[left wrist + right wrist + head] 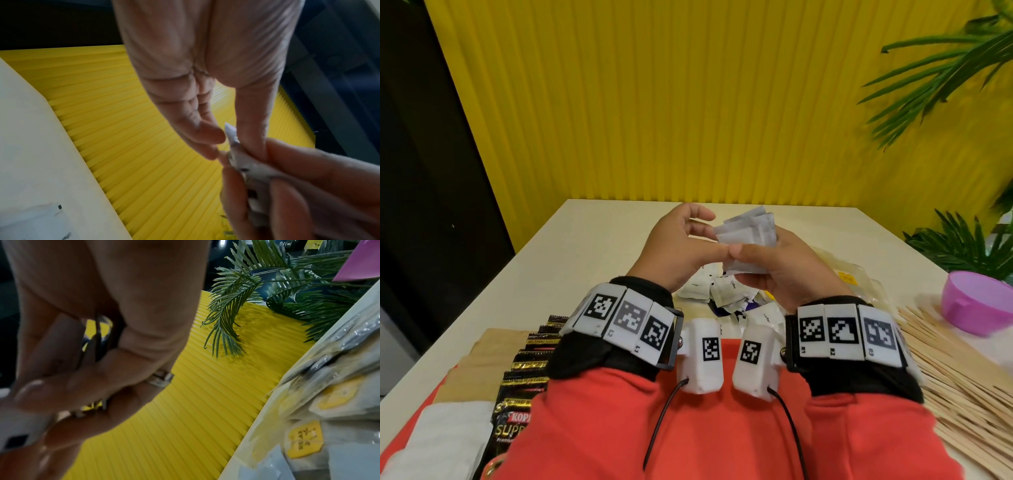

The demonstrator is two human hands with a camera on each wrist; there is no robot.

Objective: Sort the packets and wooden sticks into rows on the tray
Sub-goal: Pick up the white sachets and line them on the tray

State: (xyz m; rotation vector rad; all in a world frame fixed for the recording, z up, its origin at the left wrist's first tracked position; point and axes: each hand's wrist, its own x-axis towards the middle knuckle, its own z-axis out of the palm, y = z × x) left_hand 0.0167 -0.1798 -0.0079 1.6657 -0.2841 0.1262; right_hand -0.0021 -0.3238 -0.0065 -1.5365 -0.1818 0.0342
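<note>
Above the middle of the table both hands hold a fanned bunch of white packets (746,231). My right hand (760,262) grips the bunch from below, thumb on the front. My left hand (703,236) pinches its left edge; in the left wrist view a packet corner (230,131) sticks up between the left thumb and fingers. A loose pile of white coffee packets (717,291) lies beneath the hands. Wooden sticks (962,370) are spread at the right. Black coffee sachets (527,363) and brown packets (479,356) lie in rows on the red tray (400,448) at the lower left.
A pink bowl (976,301) stands at the right edge behind the sticks. Clear packets with yellow labels (849,277) lie behind the right hand, also visible as clear packets (306,438). White packets (448,431) sit at the tray's near left. Yellow wall and plants lie beyond.
</note>
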